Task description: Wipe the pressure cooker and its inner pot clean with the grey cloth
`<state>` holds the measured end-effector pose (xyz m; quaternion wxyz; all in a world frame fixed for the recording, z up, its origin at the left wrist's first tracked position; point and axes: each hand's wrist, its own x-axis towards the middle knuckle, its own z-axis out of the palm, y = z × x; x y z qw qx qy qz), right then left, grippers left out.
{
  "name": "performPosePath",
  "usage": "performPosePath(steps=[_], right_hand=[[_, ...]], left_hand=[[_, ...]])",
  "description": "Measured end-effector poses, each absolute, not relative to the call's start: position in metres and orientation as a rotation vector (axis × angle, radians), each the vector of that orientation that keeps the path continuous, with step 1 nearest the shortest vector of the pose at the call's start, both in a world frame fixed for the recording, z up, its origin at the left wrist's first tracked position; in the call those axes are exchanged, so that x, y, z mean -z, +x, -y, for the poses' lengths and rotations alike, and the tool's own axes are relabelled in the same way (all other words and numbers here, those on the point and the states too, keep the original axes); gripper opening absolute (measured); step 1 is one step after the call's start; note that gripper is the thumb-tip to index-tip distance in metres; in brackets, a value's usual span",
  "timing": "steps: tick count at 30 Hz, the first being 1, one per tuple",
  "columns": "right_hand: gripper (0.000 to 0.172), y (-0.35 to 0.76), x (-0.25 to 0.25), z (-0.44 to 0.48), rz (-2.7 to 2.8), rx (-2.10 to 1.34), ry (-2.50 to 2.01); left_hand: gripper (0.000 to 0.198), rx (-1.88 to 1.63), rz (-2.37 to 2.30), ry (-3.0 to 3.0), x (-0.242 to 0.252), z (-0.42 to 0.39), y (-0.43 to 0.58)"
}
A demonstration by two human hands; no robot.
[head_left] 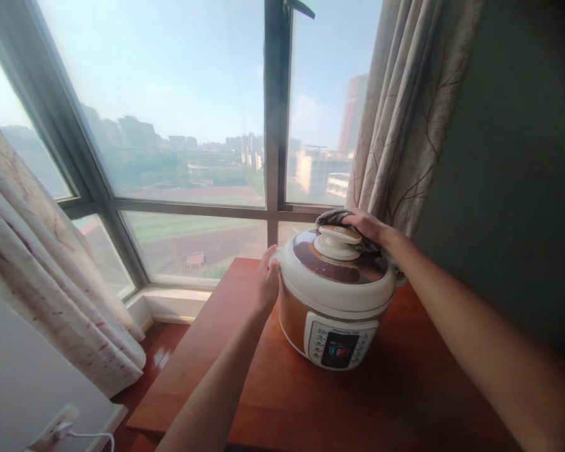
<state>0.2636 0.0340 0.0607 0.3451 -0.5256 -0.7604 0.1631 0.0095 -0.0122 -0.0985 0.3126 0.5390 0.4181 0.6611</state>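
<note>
A white and brown electric pressure cooker (292, 314) stands upright on a reddish wooden table (254, 402), its control panel (341, 342) facing me. My left hand (267, 279) grips the side handle at the cooker's left edge, fingers wrapped round it. On top of the lid, my right hand (365, 226) presses a dark grey cloth (332, 217) behind and beside the lid knob (339, 236). Part of the cloth shows under the palm, against the shiny lid (306, 251). The right fingertips are partly hidden by the cloth and knob.
Large windows (179, 125) rise behind the table. Patterned curtains hang at the left (42, 263) and right (405, 113). A wall socket (56, 430) with a plugged-in white cable is at the lower left, and a dark wall (513, 188) stands to the right.
</note>
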Motion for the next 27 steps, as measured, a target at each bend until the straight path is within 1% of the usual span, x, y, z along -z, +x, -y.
performPosePath(steps=[2,5,8,13,18,23,25,27], right_hand=[[0.028,0.269,-0.058,-0.025,1.989,-0.426,-1.336],[0.035,0.273,-0.051,-0.005,1.896,-0.324,-1.358],[0.038,0.275,-0.048,0.015,1.792,-0.268,-1.355],[0.045,0.271,-0.063,0.019,1.877,-0.266,-1.357],[0.036,0.235,-0.091,-0.012,2.153,-0.14,-1.65],[0.022,0.183,-0.105,-0.039,2.326,-0.08,-1.745],[0.022,0.164,-0.105,-0.04,2.405,-0.06,-1.749],[0.027,0.146,-0.1,-0.033,2.476,-0.041,-1.726]], left_hand=[[0.044,-1.719,-1.125,1.43,0.096,0.013,0.009],[0.044,-1.688,-1.163,1.415,0.094,0.015,0.009],[0.044,-1.697,-1.152,1.407,0.094,0.017,0.009],[0.046,-1.733,-1.11,1.398,0.096,0.016,0.012],[0.049,-1.746,-1.107,1.388,0.1,0.013,0.011],[0.048,-1.761,-1.124,1.345,0.101,0.011,0.013],[0.046,-1.775,-1.141,1.331,0.099,0.01,0.014],[0.044,-1.793,-1.154,1.337,0.097,0.01,0.015]])
